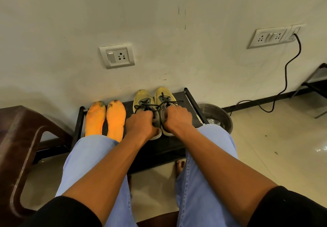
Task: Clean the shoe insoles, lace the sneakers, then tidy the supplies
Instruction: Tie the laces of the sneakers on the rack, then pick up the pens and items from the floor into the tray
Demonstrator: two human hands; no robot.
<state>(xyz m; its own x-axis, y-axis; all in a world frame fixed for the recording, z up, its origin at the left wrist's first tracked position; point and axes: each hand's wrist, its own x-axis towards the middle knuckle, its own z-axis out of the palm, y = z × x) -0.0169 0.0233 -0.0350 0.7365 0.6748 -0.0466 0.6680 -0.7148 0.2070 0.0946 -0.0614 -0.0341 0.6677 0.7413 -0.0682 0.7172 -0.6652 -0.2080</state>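
Here, hands (141, 122) on unbranded sneakers (152, 103).

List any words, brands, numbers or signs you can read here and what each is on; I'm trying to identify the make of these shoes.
None can be read.
Yellow sneakers: no logo or lettering shows; both hands cover their rear parts.
Orange insoles: only dark stains at the toe ends, no print.
Wall sockets: plain plates, no legible marking.
Metal bowl: no marking visible.
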